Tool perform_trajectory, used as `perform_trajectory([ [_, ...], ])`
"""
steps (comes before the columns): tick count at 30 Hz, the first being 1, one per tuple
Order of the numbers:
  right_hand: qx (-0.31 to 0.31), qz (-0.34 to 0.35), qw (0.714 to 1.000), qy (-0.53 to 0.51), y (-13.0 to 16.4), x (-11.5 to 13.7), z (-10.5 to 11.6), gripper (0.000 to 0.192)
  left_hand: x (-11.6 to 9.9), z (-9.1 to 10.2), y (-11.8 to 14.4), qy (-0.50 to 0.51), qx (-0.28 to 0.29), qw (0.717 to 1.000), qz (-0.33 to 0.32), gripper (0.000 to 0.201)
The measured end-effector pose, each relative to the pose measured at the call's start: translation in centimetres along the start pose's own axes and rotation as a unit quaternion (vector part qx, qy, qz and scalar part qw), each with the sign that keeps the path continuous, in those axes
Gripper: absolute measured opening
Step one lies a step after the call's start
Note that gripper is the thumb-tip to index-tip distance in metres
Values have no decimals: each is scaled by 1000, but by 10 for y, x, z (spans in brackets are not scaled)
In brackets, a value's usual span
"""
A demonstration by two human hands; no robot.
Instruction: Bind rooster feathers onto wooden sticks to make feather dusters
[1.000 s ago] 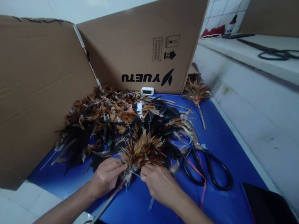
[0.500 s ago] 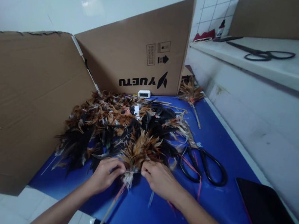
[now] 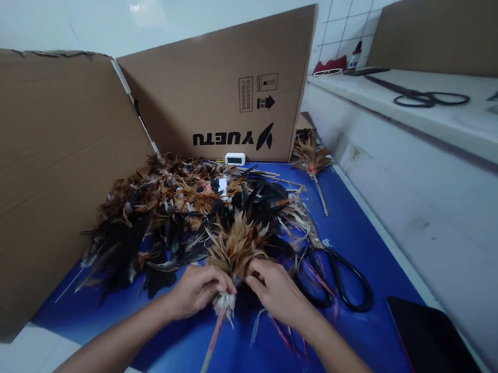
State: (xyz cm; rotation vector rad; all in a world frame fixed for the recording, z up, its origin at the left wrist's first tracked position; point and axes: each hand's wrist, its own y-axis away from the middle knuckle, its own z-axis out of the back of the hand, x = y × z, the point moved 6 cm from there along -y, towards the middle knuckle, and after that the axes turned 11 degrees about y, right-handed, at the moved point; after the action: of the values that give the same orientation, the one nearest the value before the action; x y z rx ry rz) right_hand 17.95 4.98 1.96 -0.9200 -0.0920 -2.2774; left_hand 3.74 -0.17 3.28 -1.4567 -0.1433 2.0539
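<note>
Feather bundle [image 3: 235,249]: brown and tan plumes fanned upward, bound at a pale fluffy base on a thin stick [image 3: 205,362] that runs toward the viewer. It sits at the near edge of the feather pile [image 3: 189,208], above the blue table [image 3: 364,236].

Left hand [image 3: 197,289]: fingers curled and pinched on the bundle's base from its left side.

Right hand [image 3: 277,292]: fingers pressed together on the bundle's base from its right side, just beside the left hand.

Feather pile: black and rust feathers, directly behind the bundle.

Black scissors [image 3: 341,277]: lying flat, right of the bundle.

Cardboard sheets [image 3: 33,177]: standing left of and behind the pile.

Small white device [image 3: 235,158]: behind the pile, at the cardboard's foot.

Second feather bundle [image 3: 310,155]: well behind and right of the first.
</note>
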Motion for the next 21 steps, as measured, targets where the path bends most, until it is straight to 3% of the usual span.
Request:
perform_trajectory([
  [7, 47, -5, 999, -18, 8, 5, 5, 13, 18, -3, 1, -75, -32, 992, 97, 18],
  [14, 95, -45, 993, -48, 12, 8, -7, 12, 29, -3, 8, -56, -93, 982, 154, 9],
  [17, 96, -59, 991, -71, 12, 8, -13, 12, 30, -2, 12, -55, -107, 981, 149, 9],
  [21, 90, -66, 989, -96, 13, 10, -21, 12, 22, -4, 13, -130, -91, 981, 108, 9],
])
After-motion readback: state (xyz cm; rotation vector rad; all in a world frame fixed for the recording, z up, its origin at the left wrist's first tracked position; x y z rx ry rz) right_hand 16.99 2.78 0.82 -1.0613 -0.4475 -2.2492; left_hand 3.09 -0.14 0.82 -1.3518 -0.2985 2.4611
